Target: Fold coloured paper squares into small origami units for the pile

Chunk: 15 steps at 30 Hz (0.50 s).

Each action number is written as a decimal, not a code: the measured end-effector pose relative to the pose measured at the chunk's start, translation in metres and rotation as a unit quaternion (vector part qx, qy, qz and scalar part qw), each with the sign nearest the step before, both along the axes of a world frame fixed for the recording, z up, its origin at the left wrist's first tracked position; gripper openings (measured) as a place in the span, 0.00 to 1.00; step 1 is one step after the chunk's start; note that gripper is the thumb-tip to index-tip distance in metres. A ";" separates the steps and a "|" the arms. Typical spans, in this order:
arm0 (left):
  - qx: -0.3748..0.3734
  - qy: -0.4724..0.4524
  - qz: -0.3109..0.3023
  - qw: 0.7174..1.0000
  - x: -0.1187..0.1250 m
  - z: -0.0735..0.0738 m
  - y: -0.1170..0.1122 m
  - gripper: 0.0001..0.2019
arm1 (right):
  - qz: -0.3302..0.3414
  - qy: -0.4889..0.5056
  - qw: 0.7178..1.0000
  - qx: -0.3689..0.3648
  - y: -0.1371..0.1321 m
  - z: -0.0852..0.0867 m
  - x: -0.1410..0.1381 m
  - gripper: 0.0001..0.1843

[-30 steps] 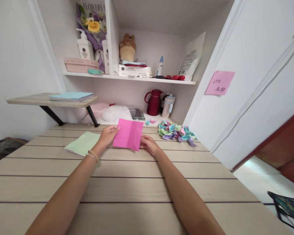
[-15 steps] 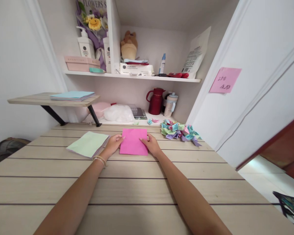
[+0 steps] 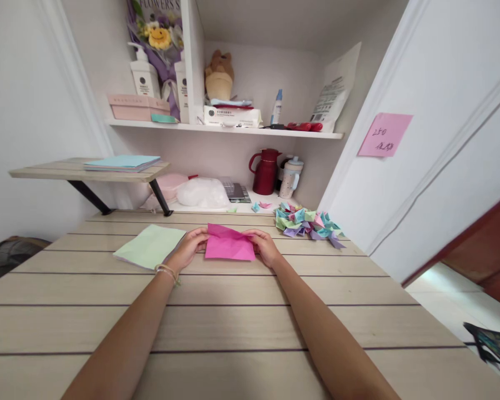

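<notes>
Between my two hands is a bright pink sheet of paper (image 3: 230, 244), raised at its far side and bent along the middle. My left hand (image 3: 194, 244) pinches its left edge. At the right edge, my right hand (image 3: 263, 244) grips it with the thumb on top; the fingers behind the sheet are partly hidden. Just left of my left hand lies a stack of pale green paper (image 3: 150, 245). Right of my right hand, a heap of folded paper pieces (image 3: 306, 223) in blue, green, purple and pink rests at the table's back edge.
A small raised shelf (image 3: 37, 170) at the left carries a stack of blue paper (image 3: 123, 162). Behind the table stand a dark red jug (image 3: 265, 173) and a pale tumbler (image 3: 290, 178). A clear plastic bag (image 3: 203, 193) lies beside them. Two small folded pieces sit near the back edge.
The pink sheet was nearly flat and is now bent across its middle, its far part tilted up. My right hand has shifted slightly right, its fingers gripping the sheet's edge.
</notes>
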<state>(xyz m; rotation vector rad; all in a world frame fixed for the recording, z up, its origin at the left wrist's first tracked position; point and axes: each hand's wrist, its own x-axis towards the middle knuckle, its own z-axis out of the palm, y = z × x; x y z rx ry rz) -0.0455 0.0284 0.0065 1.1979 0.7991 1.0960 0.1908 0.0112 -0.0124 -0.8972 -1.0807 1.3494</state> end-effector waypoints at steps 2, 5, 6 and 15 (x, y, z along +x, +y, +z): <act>0.006 0.008 0.003 1.000 0.002 0.001 -0.002 0.14 | 0.006 0.004 1.000 0.005 0.000 0.000 -0.001 0.15; 0.024 0.040 -0.009 0.999 0.006 0.002 -0.005 0.19 | 0.035 0.007 0.999 0.025 -0.001 -0.001 -0.004 0.18; 0.032 0.052 -0.013 0.998 0.007 0.002 -0.006 0.21 | 0.045 0.005 0.998 0.031 -0.001 -0.001 -0.005 0.18; 0.040 0.032 0.002 0.999 0.006 0.000 -0.004 0.21 | 0.034 -0.017 0.999 0.027 0.003 -0.004 -0.004 0.18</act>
